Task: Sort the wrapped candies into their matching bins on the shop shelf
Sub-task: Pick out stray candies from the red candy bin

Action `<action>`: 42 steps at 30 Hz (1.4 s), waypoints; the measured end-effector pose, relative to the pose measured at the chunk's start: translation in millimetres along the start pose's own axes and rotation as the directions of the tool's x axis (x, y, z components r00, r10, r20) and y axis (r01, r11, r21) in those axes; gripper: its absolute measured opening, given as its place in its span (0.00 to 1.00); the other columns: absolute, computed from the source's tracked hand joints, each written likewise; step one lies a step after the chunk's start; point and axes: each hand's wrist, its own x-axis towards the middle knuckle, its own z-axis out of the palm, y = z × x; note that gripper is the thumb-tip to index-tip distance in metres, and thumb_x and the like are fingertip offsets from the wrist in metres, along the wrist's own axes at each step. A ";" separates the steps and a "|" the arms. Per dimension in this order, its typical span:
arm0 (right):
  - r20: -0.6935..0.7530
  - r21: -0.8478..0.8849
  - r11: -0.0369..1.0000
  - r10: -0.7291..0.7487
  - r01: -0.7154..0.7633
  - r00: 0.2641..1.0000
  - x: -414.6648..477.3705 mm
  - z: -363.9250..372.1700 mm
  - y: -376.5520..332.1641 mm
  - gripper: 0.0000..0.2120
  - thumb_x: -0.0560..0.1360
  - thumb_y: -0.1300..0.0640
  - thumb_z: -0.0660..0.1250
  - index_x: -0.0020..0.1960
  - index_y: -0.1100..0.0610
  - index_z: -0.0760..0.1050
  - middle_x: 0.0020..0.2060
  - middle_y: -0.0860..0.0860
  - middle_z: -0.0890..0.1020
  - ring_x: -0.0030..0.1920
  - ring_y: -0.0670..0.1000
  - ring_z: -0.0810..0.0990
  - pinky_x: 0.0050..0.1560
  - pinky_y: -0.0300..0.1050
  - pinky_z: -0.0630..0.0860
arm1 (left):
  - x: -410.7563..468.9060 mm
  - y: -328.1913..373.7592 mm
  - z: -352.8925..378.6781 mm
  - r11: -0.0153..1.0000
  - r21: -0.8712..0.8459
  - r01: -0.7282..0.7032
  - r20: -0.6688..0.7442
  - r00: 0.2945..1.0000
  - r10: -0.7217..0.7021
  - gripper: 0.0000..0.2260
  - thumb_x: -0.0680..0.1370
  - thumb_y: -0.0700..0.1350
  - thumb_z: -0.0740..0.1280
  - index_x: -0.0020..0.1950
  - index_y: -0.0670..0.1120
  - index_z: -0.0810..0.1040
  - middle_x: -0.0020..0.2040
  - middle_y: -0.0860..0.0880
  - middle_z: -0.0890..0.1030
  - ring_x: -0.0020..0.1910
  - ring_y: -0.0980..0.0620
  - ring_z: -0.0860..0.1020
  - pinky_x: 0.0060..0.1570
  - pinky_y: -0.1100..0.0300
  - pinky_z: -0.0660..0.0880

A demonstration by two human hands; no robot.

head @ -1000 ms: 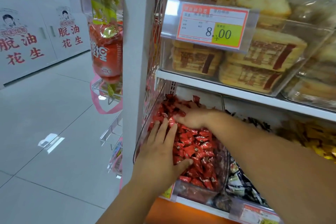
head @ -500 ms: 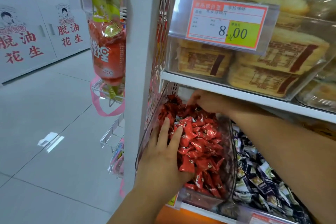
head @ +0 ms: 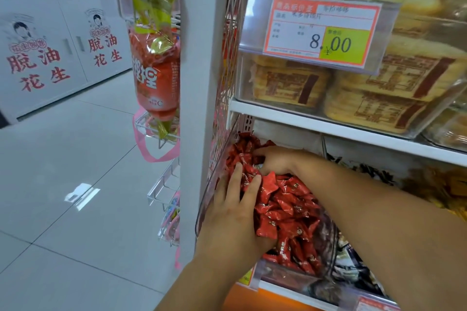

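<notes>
A heap of red wrapped candies [head: 290, 209] fills a clear plastic bin [head: 214, 184] at the left end of the lower shelf. My left hand [head: 235, 212] lies flat on the near left side of the heap, fingers straight, thumb tucked among the wrappers. My right hand [head: 275, 159] reaches to the back of the same bin, its fingers and thumb curled round a few red candies. Its forearm crosses over the neighbouring bin of black-and-white wrapped candies [head: 353, 257]. Yellow wrapped candies [head: 449, 189] lie blurred further right.
The upper shelf [head: 328, 126] hangs low over the bins and carries clear boxes of packaged cakes [head: 290, 83] and an 8.00 price tag [head: 321, 30]. A white upright post [head: 199, 83] stands left of the bin, with hanging red snack bags [head: 154, 70] beyond it. Tiled aisle floor [head: 63, 184] stretches to the left.
My right hand has come forward and down from the back edge of the bin, curling into the red candies. My left hand stays pressed on the heap. The camera view moved closer.
</notes>
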 end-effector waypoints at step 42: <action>-0.161 0.834 0.536 0.013 0.129 0.987 -130.4 4.3 20.9 0.31 0.72 0.74 0.67 0.69 0.53 0.67 0.58 0.59 0.76 0.49 0.56 0.83 0.48 0.46 0.82 | 14.4 24.4 -23.1 0.865 -0.496 0.071 -0.166 0.970 -0.175 0.14 0.79 0.43 0.66 0.64 0.51 0.78 0.59 0.51 0.81 0.56 0.55 0.77 0.48 0.72 0.66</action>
